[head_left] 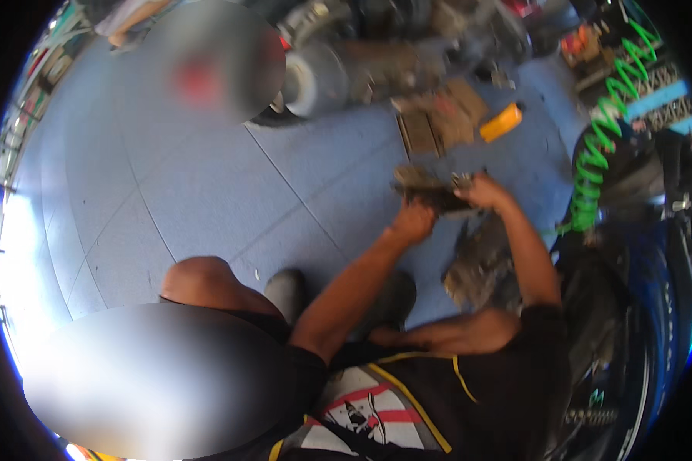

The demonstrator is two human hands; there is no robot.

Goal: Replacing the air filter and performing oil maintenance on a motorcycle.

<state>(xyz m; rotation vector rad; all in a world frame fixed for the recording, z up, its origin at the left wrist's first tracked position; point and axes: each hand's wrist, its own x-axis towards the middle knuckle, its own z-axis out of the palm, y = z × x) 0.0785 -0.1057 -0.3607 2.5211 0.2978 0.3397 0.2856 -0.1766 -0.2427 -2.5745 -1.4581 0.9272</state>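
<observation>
a grimy part (429,184) is grasped by the left hand (415,220) on its near side and the right hand (481,192) at its right end, seemingly so that it is steadied above the blue floor (207,177), with cardboard (460,115) lying beyond.

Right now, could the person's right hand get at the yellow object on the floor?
Probably yes: the yellow object lies beyond the right hand, with blue floor showing between, though that hand appears busy holding a grimy part.
</observation>
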